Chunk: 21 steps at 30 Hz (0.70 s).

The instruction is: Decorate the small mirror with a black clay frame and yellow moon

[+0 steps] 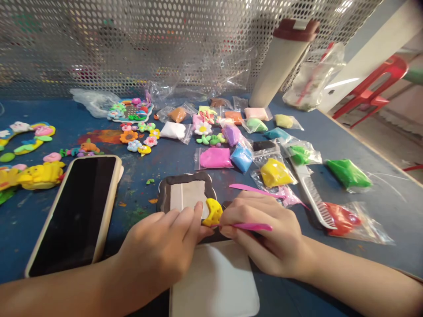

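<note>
Blue paint-stained tabletop (20,220) | left hand (158,251) pinching yellow clay crescent (213,212) | right hand (264,233) gripping pink sculpting tool (254,226) | lid label (300,24) unreadable

To my left lies a smartphone (74,215); ahead, a white comb (313,198) sits among bags of colored clay (276,172).
</note>
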Available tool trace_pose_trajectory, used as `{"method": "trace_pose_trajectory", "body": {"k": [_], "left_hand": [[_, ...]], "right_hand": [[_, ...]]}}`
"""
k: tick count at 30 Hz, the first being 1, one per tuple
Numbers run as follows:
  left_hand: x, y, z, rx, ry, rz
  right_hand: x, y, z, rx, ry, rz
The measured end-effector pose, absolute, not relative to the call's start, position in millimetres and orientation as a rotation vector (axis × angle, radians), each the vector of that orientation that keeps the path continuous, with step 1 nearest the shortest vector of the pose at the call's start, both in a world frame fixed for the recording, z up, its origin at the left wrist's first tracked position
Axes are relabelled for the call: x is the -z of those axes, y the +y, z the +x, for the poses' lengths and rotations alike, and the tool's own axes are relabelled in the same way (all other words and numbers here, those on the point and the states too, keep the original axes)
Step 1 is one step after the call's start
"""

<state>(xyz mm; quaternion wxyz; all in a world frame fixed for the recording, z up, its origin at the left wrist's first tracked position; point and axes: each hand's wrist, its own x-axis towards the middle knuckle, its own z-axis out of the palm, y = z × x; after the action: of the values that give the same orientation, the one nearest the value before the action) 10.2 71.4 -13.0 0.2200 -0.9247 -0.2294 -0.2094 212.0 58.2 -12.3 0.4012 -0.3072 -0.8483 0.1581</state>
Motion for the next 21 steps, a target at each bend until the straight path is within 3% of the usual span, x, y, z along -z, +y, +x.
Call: {"method": "trace_pose_trajectory", "body": {"k": [9,12,17,21], "left_hand": [[14.9,71.1,8.4,0.584,-0.613,-2.557],[8.3,71.2,6.7,0.612,-0.617,-2.507],[4.3,51.9,-3.0,0.713,-0.319,-2.743],[16.6,31.9,-15.7,0.489,-0.493,-3.052]], "right_hand": [[4.2,58.5,223.7,-0.521,-1.882,-0.839],[-4.5,65.2,240.2,-0.299,-1.762,-0.937],[-19.5,70.3,257.5,0.135,-2.243,-0.937],[-14.7,64.9,252.9,-0.001,-2.175,-0.949]]}}
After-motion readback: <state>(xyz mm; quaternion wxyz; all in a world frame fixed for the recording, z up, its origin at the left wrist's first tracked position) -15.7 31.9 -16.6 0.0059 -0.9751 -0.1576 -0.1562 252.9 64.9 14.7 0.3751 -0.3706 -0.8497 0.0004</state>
